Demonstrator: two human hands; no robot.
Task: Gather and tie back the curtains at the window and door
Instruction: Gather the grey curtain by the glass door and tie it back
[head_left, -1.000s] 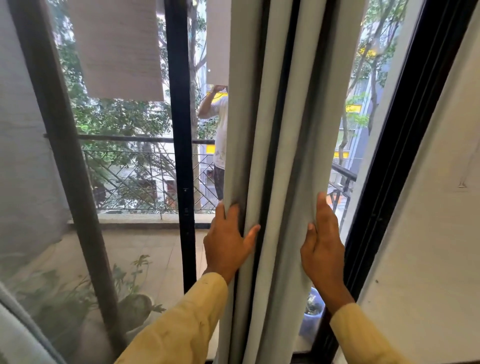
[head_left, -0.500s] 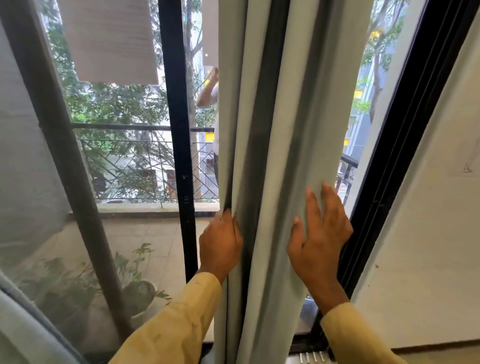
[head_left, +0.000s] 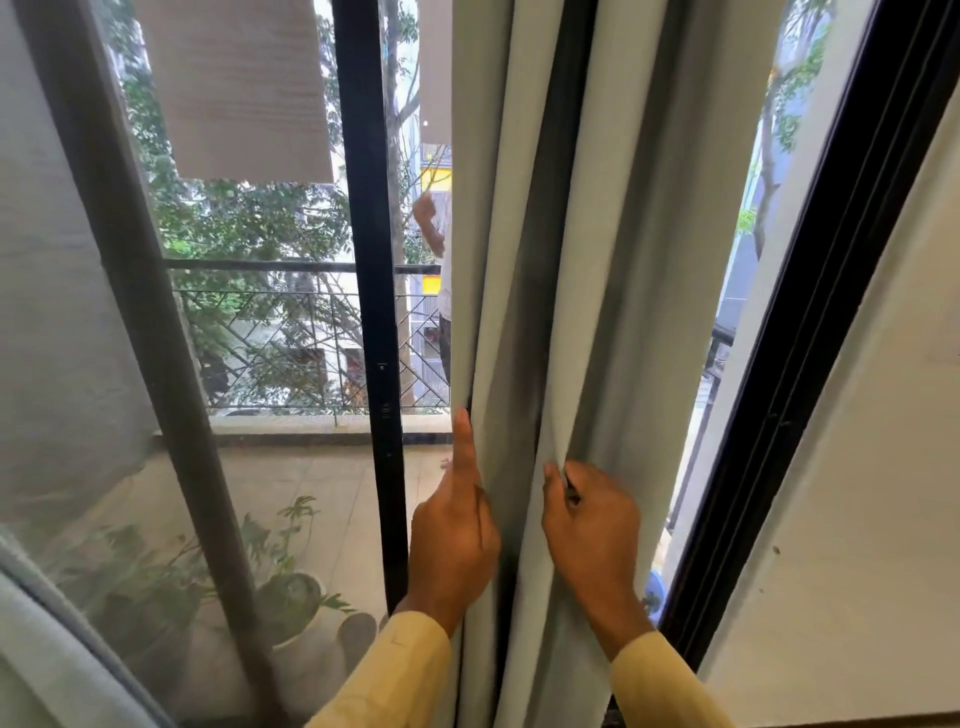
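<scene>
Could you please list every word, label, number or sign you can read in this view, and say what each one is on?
None can be read. The grey curtain, the black door frame and the hanging blind bear no lettering; yellow patches beyond the balcony railing may be signs, but are too blurred to tell.

Balcony person (head_left: 434, 223) mostly behind curtain (head_left: 623, 260)

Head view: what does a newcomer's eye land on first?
The pale grey-green curtain, bunched into tall folds down the middle. Both hands are on it at lower centre: the left hand holds the left fold with its index finger straight up, and the right hand pinches a fold beside it. Through the glass at left are a balcony railing and potted plants, with a person partly hidden by the curtain's edge.
</scene>
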